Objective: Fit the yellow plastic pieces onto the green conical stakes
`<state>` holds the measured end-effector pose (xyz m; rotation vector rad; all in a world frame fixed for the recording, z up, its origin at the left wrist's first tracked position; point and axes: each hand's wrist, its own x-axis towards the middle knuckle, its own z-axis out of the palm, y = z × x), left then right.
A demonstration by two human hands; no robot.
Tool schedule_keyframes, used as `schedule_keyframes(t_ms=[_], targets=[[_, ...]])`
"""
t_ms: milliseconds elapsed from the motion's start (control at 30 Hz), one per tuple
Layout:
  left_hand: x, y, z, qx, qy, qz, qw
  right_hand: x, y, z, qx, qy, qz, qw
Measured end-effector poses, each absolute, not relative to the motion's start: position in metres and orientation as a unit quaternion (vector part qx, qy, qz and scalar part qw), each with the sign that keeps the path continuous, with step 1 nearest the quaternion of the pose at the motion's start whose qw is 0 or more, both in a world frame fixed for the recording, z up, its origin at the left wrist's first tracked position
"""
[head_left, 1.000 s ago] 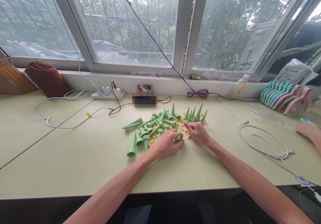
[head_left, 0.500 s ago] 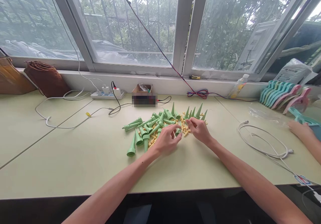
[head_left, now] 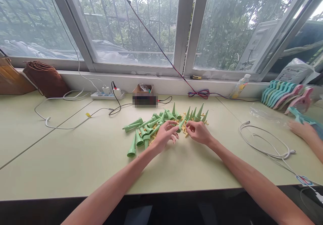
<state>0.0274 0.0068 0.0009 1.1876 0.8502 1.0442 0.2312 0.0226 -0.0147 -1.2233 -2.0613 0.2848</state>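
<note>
A pile of green plastic cones [head_left: 148,127] lies on the pale green table [head_left: 75,157], mixed with small yellow pieces [head_left: 185,130]. My left hand [head_left: 165,136] pinches one green cone [head_left: 179,125] between thumb and fingers, just above the pile. My right hand [head_left: 199,132] is closed in a pinch right beside that cone's end, on a small yellow piece that I can barely make out. Several cones [head_left: 199,112] stand upright behind my hands.
A power strip [head_left: 107,95], white cables [head_left: 58,100] and a small cardboard box [head_left: 143,89] sit by the window sill. A brown bag [head_left: 45,78] is far left. Another person's hand [head_left: 302,130] holds a teal item at right, near stacked coloured pieces [head_left: 286,95] and a white cable [head_left: 267,144].
My left hand lifted a green cone off the table and moved up toward the pile. My right hand closed in beside it. The other person's hand picked up a teal item.
</note>
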Motion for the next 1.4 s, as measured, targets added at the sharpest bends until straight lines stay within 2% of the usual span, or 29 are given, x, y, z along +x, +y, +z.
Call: schedule_keyframes(t_ms=[333, 600, 1033, 1400], targets=[[0.026, 0.010, -0.002, 0.445, 0.319, 0.468, 0.693, 0.222, 0.019, -0.016, -0.403, -0.829, 0.163, 0.353], [0.027, 0.011, 0.000, 0.385, 0.309, 0.489, 0.719, 0.229, 0.023, -0.015, -0.414, -0.816, 0.142, 0.378], [0.026, 0.011, 0.003, 0.374, 0.299, 0.480, 0.735, 0.234, 0.020, -0.009, -0.464, -0.844, 0.078, 0.256], [0.026, 0.012, -0.001, 0.418, 0.313, 0.470, 0.712, 0.230, 0.020, -0.012, -0.455, -0.857, 0.087, 0.225]])
